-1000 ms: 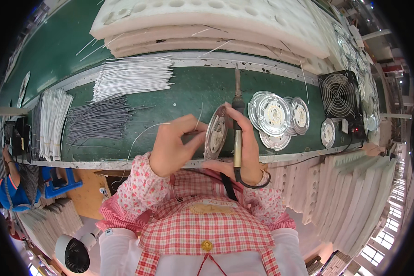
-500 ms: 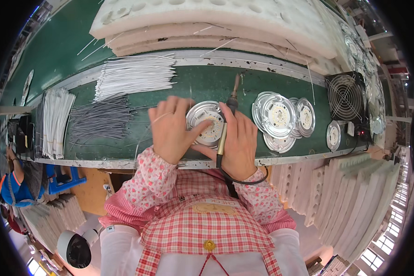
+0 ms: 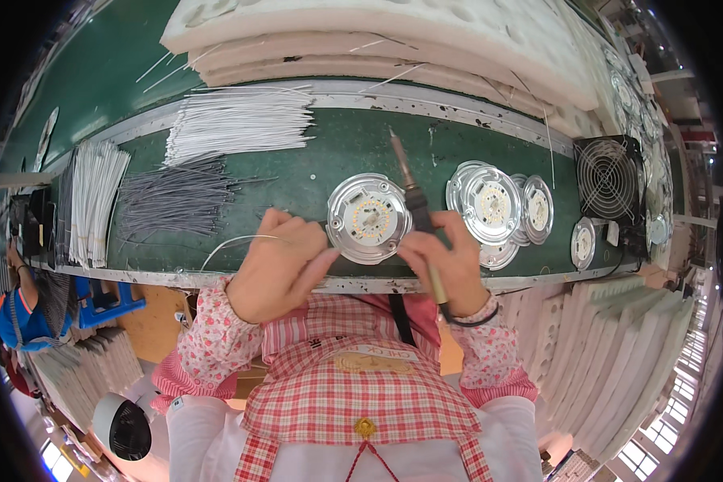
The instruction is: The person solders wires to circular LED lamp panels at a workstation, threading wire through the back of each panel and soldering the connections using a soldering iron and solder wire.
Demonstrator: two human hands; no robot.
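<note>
Fingers of my right hand (image 3: 456, 261) are clamped on the iron (image 3: 418, 209), with the thumb side at the lower right rim of the disc (image 3: 369, 218). My left hand (image 3: 279, 265) has its fingers curled beside the disc's left rim, thumb pointing at it; whether they pinch the loose wire (image 3: 231, 242) I cannot tell.

Largest around me is the green bench (image 3: 353, 149), running across in front. Thick white foam slabs (image 3: 337, 20) are piled along its far side, with a few stray wires lying on them. More slabs (image 3: 610, 353) stand on edge below, to my right. White wires (image 3: 241, 124) lie heaped on the left of the bench, grey wires (image 3: 177, 201) just nearer to me. Right of my hands, silvery discs (image 3: 488, 201) overlap in a stack. The disc lies between my hands, near the bench's front edge, its pale round board facing up. Beyond the stack stands a black fan (image 3: 608, 181) with a round wire guard. Slimmer is the iron, dark at the grip and brassy at the tail, its tip pointing away from me. Slightest is that loose wire, bending down from my left hand.
</note>
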